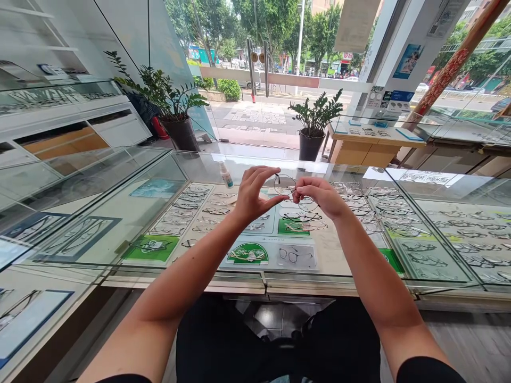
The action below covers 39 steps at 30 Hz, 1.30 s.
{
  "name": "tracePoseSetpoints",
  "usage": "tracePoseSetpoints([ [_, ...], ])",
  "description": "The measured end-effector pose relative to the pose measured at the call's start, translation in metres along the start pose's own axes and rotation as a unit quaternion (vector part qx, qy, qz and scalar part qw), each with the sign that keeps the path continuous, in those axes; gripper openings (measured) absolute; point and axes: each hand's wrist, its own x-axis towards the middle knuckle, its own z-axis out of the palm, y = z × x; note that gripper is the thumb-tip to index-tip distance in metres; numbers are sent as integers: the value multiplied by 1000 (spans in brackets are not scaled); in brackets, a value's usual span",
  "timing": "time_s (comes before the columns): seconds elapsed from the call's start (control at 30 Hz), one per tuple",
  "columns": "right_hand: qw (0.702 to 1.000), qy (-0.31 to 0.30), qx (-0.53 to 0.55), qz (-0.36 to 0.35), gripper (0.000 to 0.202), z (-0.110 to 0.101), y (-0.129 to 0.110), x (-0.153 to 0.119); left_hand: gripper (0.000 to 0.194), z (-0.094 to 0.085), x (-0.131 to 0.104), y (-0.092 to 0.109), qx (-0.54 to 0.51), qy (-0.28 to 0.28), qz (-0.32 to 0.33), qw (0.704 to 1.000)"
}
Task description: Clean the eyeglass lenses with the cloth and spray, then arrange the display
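Observation:
A pair of thin round-rimmed eyeglasses (285, 183) is held up above the glass display counter. My right hand (317, 197) pinches them near the middle of the frame, with thumb and fingers pressed together. One lens rim stands left of these fingers, and the other shows below them. My left hand (255, 194) is at the left side of the glasses, thumb and fingers spread apart in a C shape. Its fingertips are close to a dark temple tip; whether they touch it I cannot tell.
A small spray bottle (225, 174) stands on the glass counter (239, 277) beyond my left hand. Rows of eyeglasses (191, 197) lie under the glass. Potted plants (312, 143) stand before the glass doors. A wooden display table (365, 151) is at the right.

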Motion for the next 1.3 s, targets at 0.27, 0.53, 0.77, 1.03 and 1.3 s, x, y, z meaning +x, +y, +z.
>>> tracePoseSetpoints([
  [0.27, 988, 69, -77, -118, 28, 0, -18, -8, 67, -5, 12, 12, 0, 77, 14, 997],
  [0.53, 873, 204, -306, -320, 61, -16, -93, -16, 72, -29, 90, 29, 12, 156, -57, 986],
  [0.77, 747, 322, -422, -399, 64, -2, -138, -29, 68, -43, 146, 72, 9, 213, -44, 976],
  [1.03, 714, 342, -450, -414, 54, 3, -133, -39, 59, -56, 138, 81, 13, 218, -33, 975],
  [1.3, 721, 339, -462, -389, 40, -3, -132, -32, 57, -57, 137, 82, 8, 198, -41, 979],
])
